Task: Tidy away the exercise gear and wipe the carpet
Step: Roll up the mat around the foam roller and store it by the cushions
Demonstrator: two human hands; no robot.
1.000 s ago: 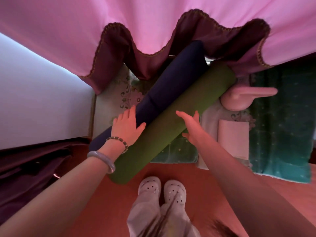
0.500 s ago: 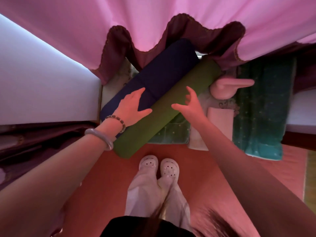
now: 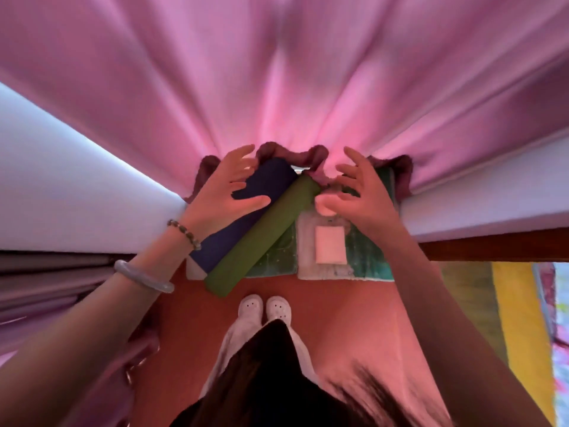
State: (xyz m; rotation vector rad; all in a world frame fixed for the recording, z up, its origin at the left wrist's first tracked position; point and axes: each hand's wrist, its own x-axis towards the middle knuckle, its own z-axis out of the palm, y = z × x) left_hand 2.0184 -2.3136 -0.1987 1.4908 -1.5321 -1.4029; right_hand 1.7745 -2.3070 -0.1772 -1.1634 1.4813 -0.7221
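Rolled navy mat [image 3: 226, 241] and green mat [image 3: 261, 238] lay touching, diagonal, far ends at the pink curtain [image 3: 277, 87] hem. Left hand [image 3: 221, 192], fingers [image 3: 238, 155] spread, lay over the navy mat; right hand [image 3: 366, 198], fingers apart, hovered just beside the green mat's far end.

**Around the edges**

We see a pink curtain [image 3: 277, 72] filling the top, its dark hem bunched low. Below lies a teal patterned cloth [image 3: 366, 257] with a white folded square [image 3: 330, 245] on it. White clogs [image 3: 251, 308] stand near; a yellow band [image 3: 517, 334] runs along the right (blurred).
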